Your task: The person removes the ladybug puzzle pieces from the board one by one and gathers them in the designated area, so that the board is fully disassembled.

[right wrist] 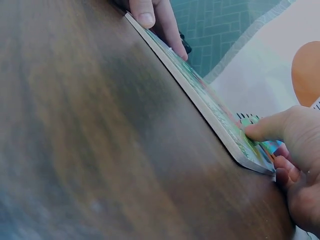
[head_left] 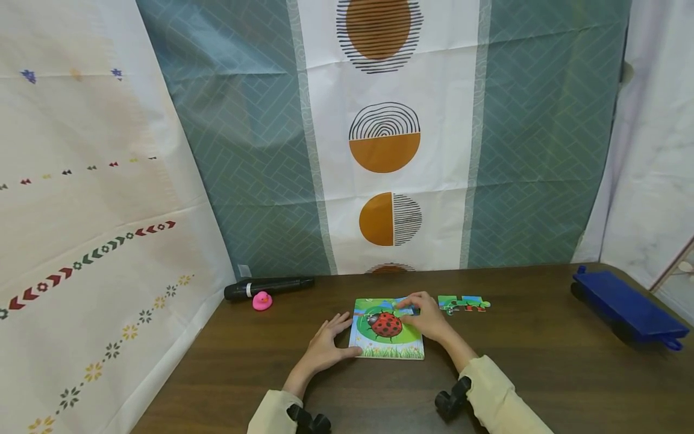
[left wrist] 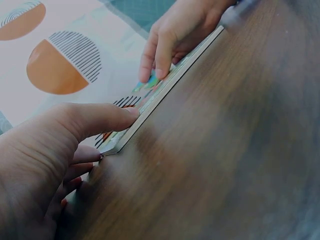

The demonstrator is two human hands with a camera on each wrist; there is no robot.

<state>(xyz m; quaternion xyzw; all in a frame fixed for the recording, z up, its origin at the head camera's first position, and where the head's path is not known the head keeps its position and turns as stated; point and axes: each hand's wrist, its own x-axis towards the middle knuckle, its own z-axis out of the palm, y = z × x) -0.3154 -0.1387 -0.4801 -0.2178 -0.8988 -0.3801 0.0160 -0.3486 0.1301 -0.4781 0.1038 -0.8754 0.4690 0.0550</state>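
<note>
Right fingers pinch a green-blue jigsaw piece at the square ladybird board's one o'clock. Fitting probably needs alignment next. Left fingers spread.

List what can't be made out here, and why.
Head view: upper right of ladybug board, partly covered by the right hand.
Head view: details on loose puzzle pieces, too small.
Head view: lowest printed circle, partly hidden by the table.
Right wrist view: much of left hand, beyond the top edge.
</note>
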